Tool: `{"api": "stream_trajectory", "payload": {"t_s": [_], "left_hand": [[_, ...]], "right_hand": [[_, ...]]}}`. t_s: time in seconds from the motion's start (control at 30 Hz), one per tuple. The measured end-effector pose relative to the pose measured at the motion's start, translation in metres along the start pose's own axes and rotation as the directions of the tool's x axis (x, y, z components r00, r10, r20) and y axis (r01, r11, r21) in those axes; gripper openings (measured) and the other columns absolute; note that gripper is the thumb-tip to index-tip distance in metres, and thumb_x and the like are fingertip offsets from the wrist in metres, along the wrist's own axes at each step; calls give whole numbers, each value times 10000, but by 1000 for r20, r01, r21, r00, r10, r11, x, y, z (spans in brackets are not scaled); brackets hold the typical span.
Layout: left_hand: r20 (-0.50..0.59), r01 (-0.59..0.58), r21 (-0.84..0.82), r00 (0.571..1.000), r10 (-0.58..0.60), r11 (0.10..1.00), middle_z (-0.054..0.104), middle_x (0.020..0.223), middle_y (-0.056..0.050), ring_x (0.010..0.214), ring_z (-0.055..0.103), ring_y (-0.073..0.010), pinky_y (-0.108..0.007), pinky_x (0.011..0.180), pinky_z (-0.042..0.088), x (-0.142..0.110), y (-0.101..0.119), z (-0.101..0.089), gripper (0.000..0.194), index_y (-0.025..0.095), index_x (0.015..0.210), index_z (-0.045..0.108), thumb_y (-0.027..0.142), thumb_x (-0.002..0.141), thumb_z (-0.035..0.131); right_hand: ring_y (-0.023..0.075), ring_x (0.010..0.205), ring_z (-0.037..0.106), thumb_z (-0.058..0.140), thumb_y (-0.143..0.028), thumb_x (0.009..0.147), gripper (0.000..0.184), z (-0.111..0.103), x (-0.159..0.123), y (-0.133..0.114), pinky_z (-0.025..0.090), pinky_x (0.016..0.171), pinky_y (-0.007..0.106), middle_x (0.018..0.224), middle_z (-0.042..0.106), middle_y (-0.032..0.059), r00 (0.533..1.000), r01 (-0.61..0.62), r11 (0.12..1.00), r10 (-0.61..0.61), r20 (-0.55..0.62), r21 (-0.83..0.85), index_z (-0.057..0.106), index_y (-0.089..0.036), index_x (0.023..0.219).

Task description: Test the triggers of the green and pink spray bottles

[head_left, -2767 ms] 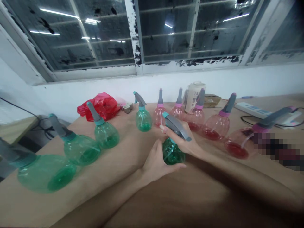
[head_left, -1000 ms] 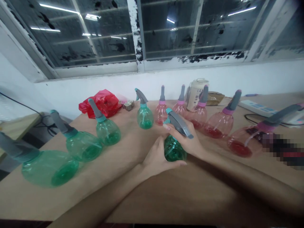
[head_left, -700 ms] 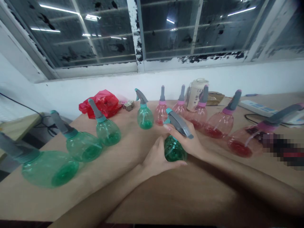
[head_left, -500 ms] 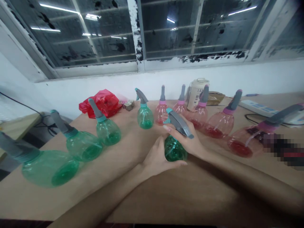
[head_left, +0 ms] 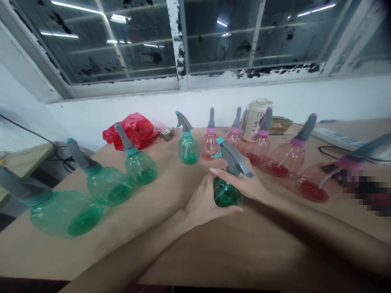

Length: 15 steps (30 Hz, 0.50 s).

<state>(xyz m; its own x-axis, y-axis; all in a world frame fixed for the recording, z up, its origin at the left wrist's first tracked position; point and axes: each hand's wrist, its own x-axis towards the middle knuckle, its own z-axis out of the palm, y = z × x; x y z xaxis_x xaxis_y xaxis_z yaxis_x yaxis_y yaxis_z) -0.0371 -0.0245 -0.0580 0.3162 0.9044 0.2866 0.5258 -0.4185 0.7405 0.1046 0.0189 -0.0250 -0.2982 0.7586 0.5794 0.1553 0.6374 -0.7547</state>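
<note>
At the middle of the tan counter (head_left: pixel 171 187): one round-bodied, translucent green spray bottle (head_left: pixel 227 194) with smooth grey trigger head (head_left: pixel 234 158); left hand's (head_left: pixel 201 199) fingers cup the body, right hand's (head_left: pixel 247 185) encircle the neck.

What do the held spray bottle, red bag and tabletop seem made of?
Held green spray bottle: probably glossy tinted plastic; see-through, with highlights.
Red bag: likely thin, shiny plastic film; crumpled, with sharp creases.
Tabletop: fairly matte wood or laminate; tan, few reflections, too blurred to settle.
</note>
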Motion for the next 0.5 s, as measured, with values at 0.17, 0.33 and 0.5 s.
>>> {"api": "stream_trajectory", "payload": {"t_s": [0.17, 0.33, 0.5], "left_hand": [[15, -19, 0, 1000, 19, 1000, 465, 1337, -165, 1280, 412, -367, -577, 1036, 368, 1, 2, -2, 935, 187, 1361, 313, 505, 613, 775], [3, -87, 35, 996, 87, 996, 404, 1408, -145, 1339, 329, -378, -588, 1084, 295, 1, 2, -2, 985, 240, 1418, 236, 506, 632, 765], [6, -45, 36, 999, 45, 998, 437, 1366, -167, 1308, 376, -374, -582, 1059, 328, 0, -2, 0, 994, 192, 1395, 260, 514, 609, 775]], "right_hand": [[128, 511, 518, 698, -397, 745, 281, -2, 5, -8, 487, 562, 311, 653, 585, -22, 1000, -9, 997, 9, -5, -83, 591, -215, 930], [143, 623, 588, 644, -312, 786, 137, -2, 8, -11, 498, 630, 306, 718, 627, -6, 1000, 17, 998, -18, -10, -63, 555, -209, 771], [143, 657, 600, 618, -299, 805, 96, -1, 7, -8, 500, 651, 308, 753, 626, -10, 999, 44, 997, -45, -19, -62, 578, -213, 797]]}}
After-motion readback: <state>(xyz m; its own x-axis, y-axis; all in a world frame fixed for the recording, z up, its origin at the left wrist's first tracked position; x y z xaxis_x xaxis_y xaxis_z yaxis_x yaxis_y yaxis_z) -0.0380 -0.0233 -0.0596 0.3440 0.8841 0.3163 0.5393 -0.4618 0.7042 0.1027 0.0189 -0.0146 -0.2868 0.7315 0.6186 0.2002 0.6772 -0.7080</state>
